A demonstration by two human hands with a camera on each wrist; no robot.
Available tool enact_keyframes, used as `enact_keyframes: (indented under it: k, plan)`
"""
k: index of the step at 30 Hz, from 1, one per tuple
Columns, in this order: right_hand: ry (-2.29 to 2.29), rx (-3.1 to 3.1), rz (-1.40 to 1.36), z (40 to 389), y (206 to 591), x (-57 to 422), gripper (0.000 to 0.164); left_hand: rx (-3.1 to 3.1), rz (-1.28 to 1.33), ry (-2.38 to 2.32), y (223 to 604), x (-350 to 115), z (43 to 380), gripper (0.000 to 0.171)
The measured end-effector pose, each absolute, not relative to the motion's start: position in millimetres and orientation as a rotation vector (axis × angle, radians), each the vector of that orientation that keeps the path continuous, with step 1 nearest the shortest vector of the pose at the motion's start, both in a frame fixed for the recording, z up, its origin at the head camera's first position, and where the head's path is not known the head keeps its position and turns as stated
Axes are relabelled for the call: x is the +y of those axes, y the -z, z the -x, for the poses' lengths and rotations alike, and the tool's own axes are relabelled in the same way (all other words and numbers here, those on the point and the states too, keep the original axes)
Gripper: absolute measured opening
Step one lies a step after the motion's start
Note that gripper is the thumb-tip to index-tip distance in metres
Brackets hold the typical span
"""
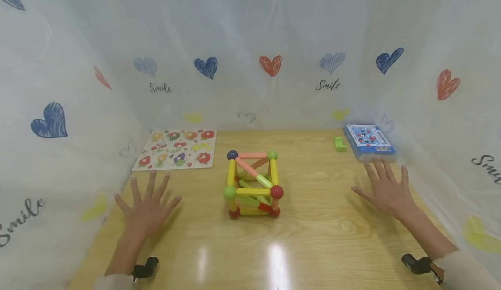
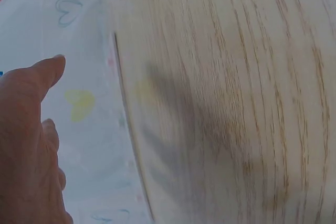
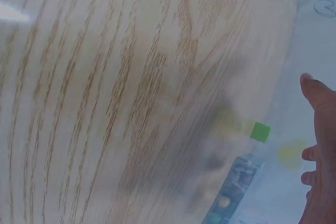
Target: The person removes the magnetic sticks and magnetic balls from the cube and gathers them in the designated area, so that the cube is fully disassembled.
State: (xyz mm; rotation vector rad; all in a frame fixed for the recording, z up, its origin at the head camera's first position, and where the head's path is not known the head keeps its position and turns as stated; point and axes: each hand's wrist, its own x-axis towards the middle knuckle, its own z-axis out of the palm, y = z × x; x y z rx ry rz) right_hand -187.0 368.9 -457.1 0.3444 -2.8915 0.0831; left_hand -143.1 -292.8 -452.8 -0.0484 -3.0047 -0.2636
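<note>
A cube frame point(image 1: 253, 191) of yellow, pink, green and red rods with coloured balls at its corners stands mid-table. Left of it, my left hand point(image 1: 146, 209) hovers with fingers spread, holding nothing; its thumb and fingertips point(image 2: 50, 69) show in the left wrist view. On the other side, my right hand point(image 1: 387, 188) is spread above the table too, with nothing in it. Its fingertips overlap the near edge of a blue box point(image 1: 369, 142) in the head view. Close to that box lies a small green block point(image 1: 339, 144).
A white board point(image 1: 176, 149) with fruit and vegetable pictures lies at the back left of the wooden table point(image 1: 313, 246). Pale curtains point(image 1: 250, 42) printed with hearts enclose the back and both sides. Glare marks the table's front.
</note>
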Motion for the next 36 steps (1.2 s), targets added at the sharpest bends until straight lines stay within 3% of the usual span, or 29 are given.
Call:
enact_keyframes:
  k: [7, 20, 27, 36]
  plan:
    - [-0.103, -2.9, -0.351, 189.0, 458.4, 357.4, 0.092, -2.94, 0.106, 0.363, 459.2, -284.7, 153.8, 0.081]
    - [-0.386, -2.623, -0.563, 184.8, 447.6, 281.0, 0.069, -2.556, 0.382, 1.24, 434.0, -218.6, 175.3, 0.06]
    - [-0.569, -2.607, -0.625, 184.4, 439.3, 246.5, 0.065, -2.432, 0.611, 1.592, 443.0, -193.1, 190.3, 0.06]
    - [-0.729, -2.555, -0.729, 181.2, 433.2, 214.9, 0.059, -2.294, 0.726, 1.585, 440.0, -166.4, 181.9, 0.051]
